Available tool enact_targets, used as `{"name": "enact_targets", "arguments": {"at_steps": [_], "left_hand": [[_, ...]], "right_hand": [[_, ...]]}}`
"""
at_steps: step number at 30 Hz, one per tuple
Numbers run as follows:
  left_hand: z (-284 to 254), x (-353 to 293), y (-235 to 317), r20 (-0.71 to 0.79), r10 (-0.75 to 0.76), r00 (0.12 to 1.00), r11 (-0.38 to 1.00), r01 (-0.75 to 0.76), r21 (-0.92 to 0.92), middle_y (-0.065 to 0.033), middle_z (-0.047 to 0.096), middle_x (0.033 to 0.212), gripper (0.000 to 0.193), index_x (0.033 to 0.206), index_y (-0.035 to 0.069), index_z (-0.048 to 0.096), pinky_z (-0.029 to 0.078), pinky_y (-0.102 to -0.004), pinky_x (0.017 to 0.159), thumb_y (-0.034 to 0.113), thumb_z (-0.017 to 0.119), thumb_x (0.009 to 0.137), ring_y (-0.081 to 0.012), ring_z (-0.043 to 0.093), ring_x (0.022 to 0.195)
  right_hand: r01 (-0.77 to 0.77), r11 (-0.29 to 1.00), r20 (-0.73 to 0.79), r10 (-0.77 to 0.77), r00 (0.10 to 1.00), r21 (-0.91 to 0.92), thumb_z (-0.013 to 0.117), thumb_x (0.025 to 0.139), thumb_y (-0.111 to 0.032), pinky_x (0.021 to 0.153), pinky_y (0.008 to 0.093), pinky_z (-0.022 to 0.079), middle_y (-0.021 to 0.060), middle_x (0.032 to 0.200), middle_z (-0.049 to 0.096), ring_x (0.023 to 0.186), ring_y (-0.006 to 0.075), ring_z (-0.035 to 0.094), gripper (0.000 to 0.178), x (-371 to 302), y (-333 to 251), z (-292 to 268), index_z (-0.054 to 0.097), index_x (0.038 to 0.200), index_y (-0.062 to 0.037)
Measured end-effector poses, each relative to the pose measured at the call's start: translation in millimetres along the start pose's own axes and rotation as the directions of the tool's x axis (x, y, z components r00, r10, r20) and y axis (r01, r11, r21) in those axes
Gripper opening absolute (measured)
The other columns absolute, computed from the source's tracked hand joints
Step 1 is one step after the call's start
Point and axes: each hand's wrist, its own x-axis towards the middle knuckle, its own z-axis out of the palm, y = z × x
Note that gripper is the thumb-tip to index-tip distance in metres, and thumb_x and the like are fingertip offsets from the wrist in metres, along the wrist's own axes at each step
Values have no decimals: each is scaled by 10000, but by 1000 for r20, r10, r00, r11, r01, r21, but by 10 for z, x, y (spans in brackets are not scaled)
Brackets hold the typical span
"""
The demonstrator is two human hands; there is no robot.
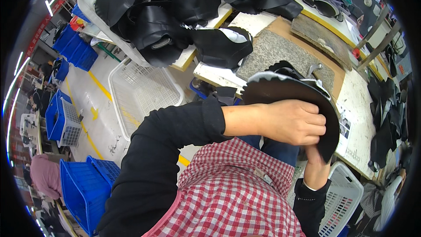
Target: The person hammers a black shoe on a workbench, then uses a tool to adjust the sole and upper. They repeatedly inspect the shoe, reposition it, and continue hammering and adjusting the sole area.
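Note:
A curved black leather shoe-upper piece (302, 93), with a dark brown inner face and a notched, whitish edge, is held up over the near side of the worktable. My left hand (290, 122) reaches across from the left, its fingers curled closed on the piece's right part. From the lower right my right hand (316, 170) comes up against the underside of the same piece, just below my left hand. The leather and my left hand hide its fingers. Beneath the piece, a grey speckled slab (278, 55) lies on brown board on the table.
A heap of black leather pieces (160, 22) fills a white basket and spills onto the table at the far left. A white plastic basket (142, 90) stands on the floor. Another white basket (340, 197) is by my right arm. Blue crates (83, 193) stand left; more black pieces (386, 118) hang right.

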Motion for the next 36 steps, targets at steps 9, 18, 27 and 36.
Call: {"name": "enact_targets", "arguments": {"at_steps": [9, 18, 27, 36], "left_hand": [[123, -49, -141, 129, -80, 988, 982, 56, 178, -47, 668, 1269, 339, 1135, 69, 705, 403, -384, 1184, 182, 623, 826, -222, 596, 1266], [-223, 155, 152, -210, -72, 975, 996, 60, -63, -21, 675, 1028, 417, 1292, 243, 639, 564, -420, 925, 197, 676, 879, -226, 683, 964], [324, -249, -46, 153, -713, 685, 609, 712, -348, -57, 752, 986, 199, 1040, 80, 757, 592, -310, 715, 95, 741, 842, -200, 716, 869], [1318, -466, 755, 873, -447, 197, -863, -350, -363, -91, 706, 1258, 420, 1328, 33, 627, 555, -361, 1001, 322, 671, 1027, -200, 688, 1134]], "right_hand": [[-180, 96, 80, 634, 769, 979, 535, 1050, -121, 835, 308, 563, 107, 1233, 670, 1050, 197, 660, 276, 541, 574, -124, 612, 1283, 3], [-38, 539, -281, 496, 822, 842, 722, 1000, -210, 830, 284, 566, 32, 1018, 761, 903, 135, 720, 126, 800, 384, -213, 725, 1048, -94], [-45, 622, -268, 401, 876, 782, 759, 961, -90, 879, 239, 517, 50, 1073, 760, 945, 87, 665, 196, 421, 659, 256, 763, 1130, 9], [-236, 624, -154, 505, 849, 745, 760, 966, -103, 866, 229, 503, 33, 1049, 752, 934, 67, 644, 210, 168, 849, 73, 757, 1131, 27]]}}
